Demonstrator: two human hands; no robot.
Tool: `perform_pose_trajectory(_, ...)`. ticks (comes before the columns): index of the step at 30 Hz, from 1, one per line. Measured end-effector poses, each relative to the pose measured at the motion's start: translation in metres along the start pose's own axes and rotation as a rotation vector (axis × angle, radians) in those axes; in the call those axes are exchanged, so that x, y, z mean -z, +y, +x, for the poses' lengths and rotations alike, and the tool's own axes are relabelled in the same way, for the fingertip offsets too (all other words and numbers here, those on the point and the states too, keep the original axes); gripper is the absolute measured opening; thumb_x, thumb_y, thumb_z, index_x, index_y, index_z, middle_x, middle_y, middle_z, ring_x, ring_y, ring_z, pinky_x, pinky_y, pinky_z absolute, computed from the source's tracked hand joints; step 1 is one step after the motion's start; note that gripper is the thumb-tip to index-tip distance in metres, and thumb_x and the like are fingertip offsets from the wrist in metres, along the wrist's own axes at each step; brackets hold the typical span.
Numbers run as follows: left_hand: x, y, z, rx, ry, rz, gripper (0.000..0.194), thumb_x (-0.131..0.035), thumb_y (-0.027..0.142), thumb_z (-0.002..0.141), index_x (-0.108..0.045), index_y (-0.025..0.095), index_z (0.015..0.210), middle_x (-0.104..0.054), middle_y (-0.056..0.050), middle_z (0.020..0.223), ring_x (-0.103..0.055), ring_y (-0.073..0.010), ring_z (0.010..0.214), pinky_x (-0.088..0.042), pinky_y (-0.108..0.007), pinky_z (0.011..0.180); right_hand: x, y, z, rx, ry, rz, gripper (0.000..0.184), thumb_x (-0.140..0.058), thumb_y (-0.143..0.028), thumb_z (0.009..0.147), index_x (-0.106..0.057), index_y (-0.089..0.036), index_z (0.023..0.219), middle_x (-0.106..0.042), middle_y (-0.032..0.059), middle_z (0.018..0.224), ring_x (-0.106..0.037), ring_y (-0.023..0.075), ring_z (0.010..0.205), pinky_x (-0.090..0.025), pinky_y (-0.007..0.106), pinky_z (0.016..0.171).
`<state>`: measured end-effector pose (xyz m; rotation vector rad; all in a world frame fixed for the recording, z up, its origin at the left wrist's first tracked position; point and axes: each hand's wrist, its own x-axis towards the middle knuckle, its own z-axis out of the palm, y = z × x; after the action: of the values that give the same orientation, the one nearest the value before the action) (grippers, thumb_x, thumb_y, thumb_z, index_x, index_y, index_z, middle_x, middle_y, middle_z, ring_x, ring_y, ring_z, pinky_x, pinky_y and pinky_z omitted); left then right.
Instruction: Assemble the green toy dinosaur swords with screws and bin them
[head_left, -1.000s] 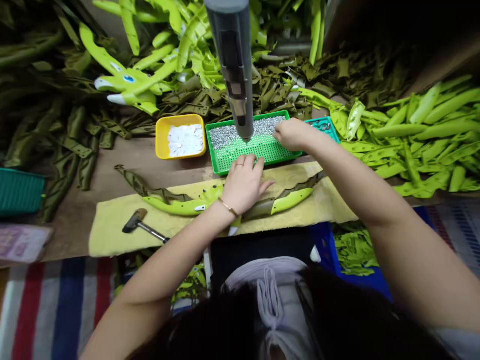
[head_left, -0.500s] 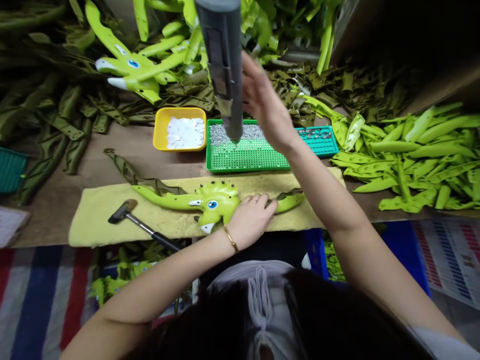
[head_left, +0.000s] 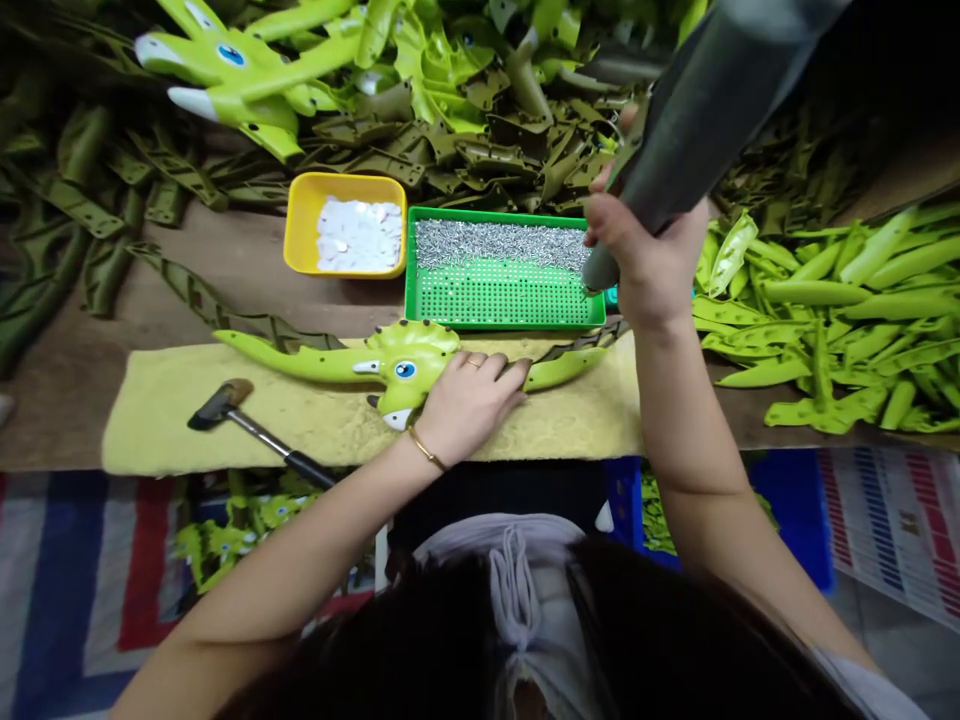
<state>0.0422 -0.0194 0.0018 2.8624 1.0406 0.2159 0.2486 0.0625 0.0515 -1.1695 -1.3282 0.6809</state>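
Observation:
My left hand (head_left: 472, 403) lies flat on a lime-green triceratops-shaped toy piece (head_left: 405, 365), just right of its blue eye, and holds it against a yellow cloth pad (head_left: 187, 430). My right hand (head_left: 649, 255) grips a grey cylindrical power tool (head_left: 697, 130), tilted across the view, with its tip (head_left: 596, 275) at the right end of a green perforated tray (head_left: 502, 315). That tray holds a band of small silver rivets (head_left: 499, 245). An olive strip (head_left: 225, 310) runs along the toy's back.
A yellow tray (head_left: 345, 225) of white discs stands left of the green tray. A hammer (head_left: 232, 412) lies on the pad. Heaps of green and olive parts (head_left: 832, 300) surround the wooden bench, and a teal tray is mostly hidden behind my right hand.
My right hand has left the area above the trays and taken hold of the tool, which now tilts right. The view has shifted slightly. My left hand stays on the toy piece.

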Motion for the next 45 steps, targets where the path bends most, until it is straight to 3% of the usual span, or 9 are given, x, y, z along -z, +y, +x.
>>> perform_pose_trajectory(3,0.001,-0.003,-0.001,0.007,0.065,0.036,0.032,-0.053,0.033,0.094,-0.063,0.021,0.121,-0.068,-0.009,0.095,-0.062,-0.0253,0.091,-0.043,-0.047,0.095,-0.002,0.031,0.002,0.066,0.17,0.046,0.046,-0.074,-0.06,0.066,-0.055,-0.024,0.087,-0.066,-0.0009,0.086,-0.06,0.0094,0.072,-0.055,0.026,0.071)
perform_pose_trajectory(6,0.001,-0.005,-0.005,0.035,0.12,0.03,0.03,-0.052,0.034,0.094,-0.065,0.027,0.12,-0.067,-0.006,0.089,-0.062,-0.0226,0.085,-0.038,-0.053,0.103,-0.009,0.058,0.004,0.026,0.322,0.05,0.047,-0.058,-0.069,0.076,-0.057,-0.025,0.093,-0.062,-0.0023,0.077,-0.059,0.01,0.064,-0.054,0.03,0.067)
perform_pose_trajectory(12,-0.004,-0.008,-0.006,0.087,0.128,-0.056,0.031,-0.055,0.038,0.092,-0.066,0.013,0.106,-0.068,-0.008,0.086,-0.063,-0.022,0.08,-0.039,-0.05,0.105,-0.019,0.072,0.007,0.052,0.493,-0.044,0.054,-0.05,-0.077,0.075,-0.055,-0.028,0.094,-0.055,-0.0027,0.065,-0.053,0.0115,0.055,-0.049,0.033,0.059)
perform_pose_trajectory(22,-0.003,-0.006,-0.006,0.117,0.123,-0.082,0.029,-0.055,0.04,0.092,-0.065,0.014,0.099,-0.07,-0.008,0.088,-0.064,-0.0228,0.081,-0.038,-0.05,0.106,-0.024,0.063,0.002,0.14,0.491,-0.072,0.04,-0.055,-0.063,0.081,-0.055,-0.023,0.09,-0.061,-0.0008,0.08,-0.054,0.0085,0.053,-0.048,0.029,0.055)
perform_pose_trajectory(27,-0.003,-0.005,-0.007,0.128,0.114,-0.1,0.029,-0.054,0.04,0.092,-0.065,0.015,0.1,-0.07,-0.008,0.088,-0.065,-0.0226,0.083,-0.037,-0.051,0.107,-0.016,0.033,-0.002,0.233,0.534,0.059,0.031,-0.058,-0.054,0.082,-0.056,-0.025,0.091,-0.061,-0.0005,0.088,-0.054,0.0076,0.052,-0.047,0.028,0.052)
perform_pose_trajectory(31,-0.003,-0.006,-0.006,0.136,0.101,-0.092,0.031,-0.054,0.042,0.092,-0.066,0.015,0.099,-0.07,-0.009,0.089,-0.065,-0.0233,0.084,-0.036,-0.051,0.107,0.002,-0.001,-0.036,0.268,0.528,0.042,0.026,-0.048,-0.052,0.09,-0.055,-0.03,0.103,-0.06,-0.0018,0.095,-0.054,0.0054,0.052,-0.045,0.025,0.048)
perform_pose_trajectory(34,-0.004,-0.006,-0.005,0.147,0.1,-0.108,0.03,-0.054,0.042,0.091,-0.066,0.016,0.099,-0.07,-0.008,0.089,-0.065,-0.0237,0.084,-0.036,-0.052,0.107,0.011,-0.012,-0.074,0.217,0.464,0.103,0.027,-0.056,-0.054,0.084,-0.061,-0.035,0.102,-0.059,-0.0023,0.087,-0.05,0.0066,0.049,-0.043,0.026,0.044)
perform_pose_trajectory(38,-0.006,-0.007,-0.004,0.15,0.106,-0.101,0.033,-0.051,0.044,0.092,-0.068,0.017,0.101,-0.07,-0.008,0.088,-0.065,-0.0242,0.085,-0.036,-0.053,0.106,0.012,-0.007,-0.101,0.244,0.478,0.143,0.024,-0.058,-0.052,0.082,-0.062,-0.038,0.101,-0.057,-0.003,0.086,-0.049,0.0078,0.049,-0.044,0.027,0.046)
perform_pose_trajectory(45,-0.007,-0.007,-0.003,0.153,0.107,-0.117,0.035,-0.051,0.044,0.091,-0.069,0.015,0.1,-0.069,-0.009,0.085,-0.065,-0.0253,0.085,-0.036,-0.054,0.107,0.006,0.013,-0.099,0.263,0.432,-0.049,0.022,-0.049,-0.054,0.086,-0.048,-0.034,0.097,-0.039,-0.0045,0.07,-0.045,0.0092,0.046,-0.043,0.025,0.046)
